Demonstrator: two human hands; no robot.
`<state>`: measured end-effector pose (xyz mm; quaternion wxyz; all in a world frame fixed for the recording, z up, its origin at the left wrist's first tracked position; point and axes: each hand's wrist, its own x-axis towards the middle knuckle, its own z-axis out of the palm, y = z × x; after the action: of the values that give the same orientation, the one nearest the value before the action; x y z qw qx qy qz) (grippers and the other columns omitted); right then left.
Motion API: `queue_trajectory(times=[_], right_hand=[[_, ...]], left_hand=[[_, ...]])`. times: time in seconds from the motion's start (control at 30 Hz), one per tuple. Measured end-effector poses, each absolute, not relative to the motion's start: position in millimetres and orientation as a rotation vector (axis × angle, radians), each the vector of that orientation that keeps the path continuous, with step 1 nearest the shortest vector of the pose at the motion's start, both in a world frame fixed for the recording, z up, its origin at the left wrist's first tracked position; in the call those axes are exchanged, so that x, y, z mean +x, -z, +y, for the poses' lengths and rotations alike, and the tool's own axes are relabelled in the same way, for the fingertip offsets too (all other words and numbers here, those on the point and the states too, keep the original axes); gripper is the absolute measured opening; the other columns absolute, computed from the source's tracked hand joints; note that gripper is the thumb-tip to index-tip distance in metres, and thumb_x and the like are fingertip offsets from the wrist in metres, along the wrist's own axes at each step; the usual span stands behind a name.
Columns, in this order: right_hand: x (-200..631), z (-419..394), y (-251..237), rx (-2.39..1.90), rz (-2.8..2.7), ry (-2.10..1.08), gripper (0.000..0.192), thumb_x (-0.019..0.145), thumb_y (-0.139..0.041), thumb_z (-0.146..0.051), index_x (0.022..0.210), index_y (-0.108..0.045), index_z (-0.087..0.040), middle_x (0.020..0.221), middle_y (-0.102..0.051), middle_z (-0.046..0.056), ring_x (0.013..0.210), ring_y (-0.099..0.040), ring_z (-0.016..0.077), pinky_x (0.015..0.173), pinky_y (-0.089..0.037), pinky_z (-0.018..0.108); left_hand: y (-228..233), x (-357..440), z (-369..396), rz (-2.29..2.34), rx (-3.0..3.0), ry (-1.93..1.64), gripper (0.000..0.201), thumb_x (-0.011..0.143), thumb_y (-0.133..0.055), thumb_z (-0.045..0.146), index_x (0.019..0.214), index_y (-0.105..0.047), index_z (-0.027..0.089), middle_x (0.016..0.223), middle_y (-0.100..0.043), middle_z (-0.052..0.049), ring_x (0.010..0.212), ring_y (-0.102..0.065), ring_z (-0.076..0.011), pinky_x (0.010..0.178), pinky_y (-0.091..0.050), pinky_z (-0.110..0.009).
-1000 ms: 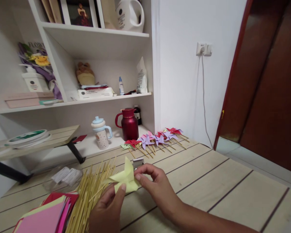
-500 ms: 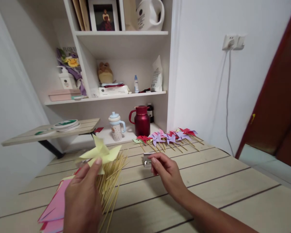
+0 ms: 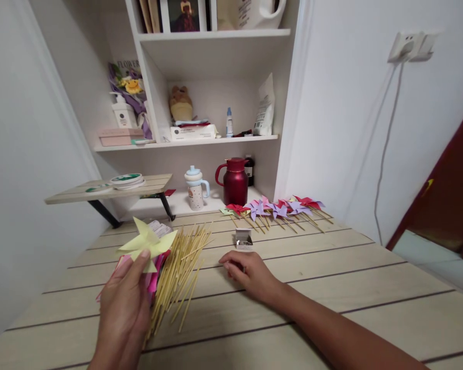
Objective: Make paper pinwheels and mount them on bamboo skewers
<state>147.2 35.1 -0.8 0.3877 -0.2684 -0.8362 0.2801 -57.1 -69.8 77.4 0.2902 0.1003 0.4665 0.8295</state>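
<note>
My left hand (image 3: 124,303) holds a folded yellow paper pinwheel (image 3: 145,244) up above a pile of thin bamboo sticks (image 3: 178,267). A stack of pink and red paper sheets (image 3: 154,271) lies under that hand, mostly hidden. My right hand (image 3: 248,272) rests on the wooden table (image 3: 332,277) with its fingers curled; something small shows at the fingertips, too small to name. It lies just in front of a small open box (image 3: 244,239).
A row of finished red, pink and purple pinwheels (image 3: 278,209) on sticks lies at the table's far edge. Behind stand a red jug (image 3: 235,181) and a spouted cup (image 3: 195,188) on a low shelf. A folding side table (image 3: 108,187) with plates is at left.
My left hand carried the yellow pinwheel to the left, away from my right hand. My right hand let go of it, went to the small box, then dropped to the table in front of it.
</note>
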Motion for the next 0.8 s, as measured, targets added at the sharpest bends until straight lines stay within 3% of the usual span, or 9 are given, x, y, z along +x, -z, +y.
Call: queue_trajectory(times=[0.2, 0.4, 0.53, 0.7, 0.8], right_hand=[[139.9, 33.5, 9.5, -0.733, -2.238, -0.678, 0.027, 0.086, -0.053, -0.016, 0.102, -0.073, -0.021, 0.09, -0.077, 0.004, 0.08, -0.068, 0.0185, 0.074, -0.046, 0.027], [119.3, 40.8, 17.8, -0.893, -2.202, -0.634, 0.023, 0.085, -0.053, -0.017, 0.097, -0.073, -0.02, 0.081, -0.075, 0.004, 0.073, -0.066, 0.0195, 0.067, -0.044, 0.027], [99.4, 51.6, 16.9, -0.971, -2.195, -0.569, 0.024, 0.081, -0.056, -0.013, 0.095, -0.074, -0.02, 0.093, -0.074, 0.007, 0.089, -0.066, 0.0222, 0.076, -0.043, 0.028], [72.8, 60.0, 11.9, -1.046, -2.185, -0.531, 0.03, 0.078, -0.057, -0.013, 0.102, -0.072, -0.023, 0.106, -0.069, 0.006, 0.094, -0.064, 0.0209, 0.08, -0.043, 0.028], [61.5, 65.8, 11.6, -1.071, -2.168, -0.536, 0.03, 0.079, -0.056, -0.013, 0.103, -0.07, -0.024, 0.108, -0.067, 0.005, 0.096, -0.063, 0.0206, 0.081, -0.043, 0.028]], left_hand=[[-72.2, -60.1, -72.1, 1.213, 0.339, -2.204, 0.006, 0.079, -0.066, 0.003, 0.08, -0.067, 0.009, 0.068, -0.071, -0.004, 0.052, -0.065, -0.0096, 0.048, -0.055, -0.016], [-72.3, -58.8, -75.2, 1.224, 0.33, -2.187, 0.011, 0.078, -0.065, 0.0, 0.082, -0.071, 0.009, 0.066, -0.072, -0.003, 0.055, -0.066, -0.0083, 0.052, -0.056, -0.013], [-79.1, -56.1, -75.6, 1.226, 0.313, -2.169, 0.01, 0.079, -0.064, 0.002, 0.079, -0.069, 0.01, 0.066, -0.071, -0.002, 0.053, -0.065, -0.0079, 0.049, -0.054, -0.013], [-87.1, -54.3, -77.2, 1.254, 0.294, -2.147, 0.013, 0.08, -0.062, -0.001, 0.08, -0.066, 0.012, 0.06, -0.066, 0.002, 0.045, -0.058, -0.0055, 0.041, -0.046, -0.01], [-86.6, -59.8, -79.2, 1.304, 0.295, -2.127, 0.013, 0.078, -0.064, 0.0, 0.083, -0.066, 0.013, 0.066, -0.068, 0.002, 0.048, -0.06, -0.0055, 0.046, -0.05, -0.011]])
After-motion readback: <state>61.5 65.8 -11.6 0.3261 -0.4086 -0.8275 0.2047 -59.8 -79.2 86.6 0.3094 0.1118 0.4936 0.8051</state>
